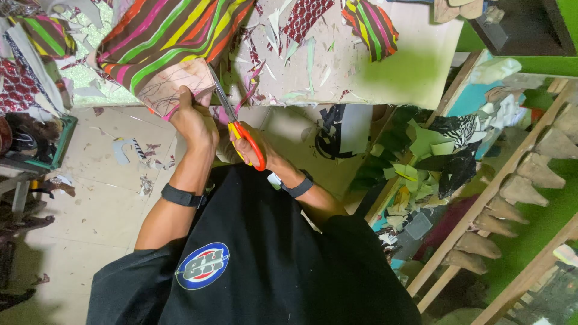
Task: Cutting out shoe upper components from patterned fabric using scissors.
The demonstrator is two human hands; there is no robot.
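Pale work table (415,72), littered with offcuts. Striped fabric (168,36) lies at its 10 o'clock; a smaller striped piece (368,24) at 1 o'clock; a red patterned scrap (304,17) at 12 o'clock; pale paper slivers (283,42) spread around the centre.

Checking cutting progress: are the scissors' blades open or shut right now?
Open: the scissors show two blades spread apart at the edge of the striped fabric, orange handles in the right hand.

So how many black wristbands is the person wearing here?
2: one wristband on the left forearm, one on the right wrist, whose hand holds the orange-handled scissors.
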